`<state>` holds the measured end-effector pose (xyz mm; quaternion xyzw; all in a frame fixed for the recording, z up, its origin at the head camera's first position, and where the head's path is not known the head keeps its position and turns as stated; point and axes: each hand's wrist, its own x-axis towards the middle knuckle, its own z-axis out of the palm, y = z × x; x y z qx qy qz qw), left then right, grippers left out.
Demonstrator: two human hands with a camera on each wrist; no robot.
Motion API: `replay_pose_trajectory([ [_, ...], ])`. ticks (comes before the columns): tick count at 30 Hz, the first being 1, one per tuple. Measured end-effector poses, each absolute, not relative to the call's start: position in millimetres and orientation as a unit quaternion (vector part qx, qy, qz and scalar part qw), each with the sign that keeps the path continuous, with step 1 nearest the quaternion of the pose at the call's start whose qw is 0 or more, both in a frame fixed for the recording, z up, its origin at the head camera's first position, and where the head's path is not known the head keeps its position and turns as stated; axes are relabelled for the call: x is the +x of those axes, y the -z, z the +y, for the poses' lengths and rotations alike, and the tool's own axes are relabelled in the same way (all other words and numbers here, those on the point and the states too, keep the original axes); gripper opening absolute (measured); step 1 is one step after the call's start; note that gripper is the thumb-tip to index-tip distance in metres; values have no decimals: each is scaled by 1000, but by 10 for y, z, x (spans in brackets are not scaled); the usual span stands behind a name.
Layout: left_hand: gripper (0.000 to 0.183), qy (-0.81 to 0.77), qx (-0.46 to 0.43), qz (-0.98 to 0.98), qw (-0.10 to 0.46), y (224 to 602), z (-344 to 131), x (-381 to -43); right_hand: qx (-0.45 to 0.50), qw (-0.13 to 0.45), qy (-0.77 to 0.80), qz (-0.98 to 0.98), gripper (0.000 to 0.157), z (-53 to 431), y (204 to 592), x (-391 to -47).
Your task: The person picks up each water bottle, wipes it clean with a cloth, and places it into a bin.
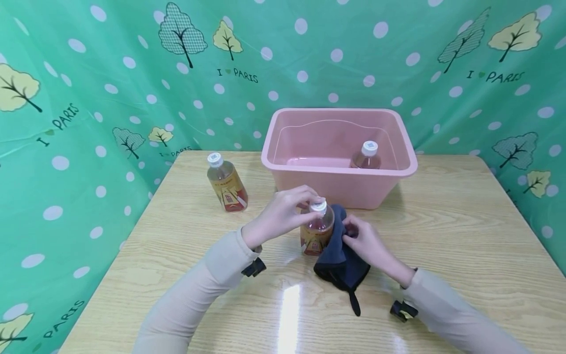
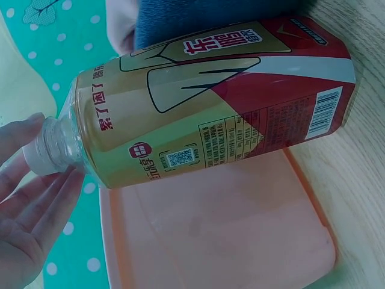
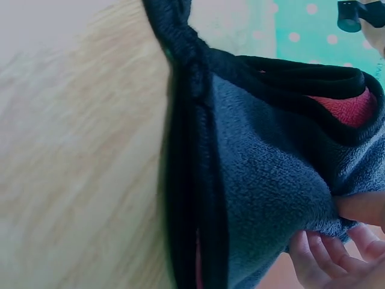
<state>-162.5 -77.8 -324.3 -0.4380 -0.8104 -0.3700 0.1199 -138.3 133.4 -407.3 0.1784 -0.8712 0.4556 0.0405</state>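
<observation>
A drink bottle (image 1: 315, 237) with a gold and red label stands upright on the table, in front of the pink bin. My left hand (image 1: 295, 211) grips its white cap between thumb and fingers; the left wrist view shows the same bottle (image 2: 228, 102) close up. On the bottle's right side lies a dark blue cloth (image 1: 338, 255) with black edging and a hanging loop. My right hand (image 1: 364, 243) pinches this cloth near its upper part and holds it against the bottle. In the right wrist view, a bit of red lining shows inside the folded cloth (image 3: 264, 162).
The pink bin (image 1: 327, 189) stands at the back of the table, with another bottle (image 1: 367, 156) inside at its right. A third bottle (image 1: 227, 184) stands at the back left of the wooden table (image 1: 464, 216). Green dotted fabric (image 1: 336, 59) hangs behind.
</observation>
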Motion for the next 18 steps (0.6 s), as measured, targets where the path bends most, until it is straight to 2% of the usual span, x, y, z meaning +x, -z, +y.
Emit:
replay_pose_trajectory([
  [18, 18, 374, -438, -809, 118, 3230, -774, -1619, 167, 11, -439, -883, 18, 1336, 4206, -1377],
])
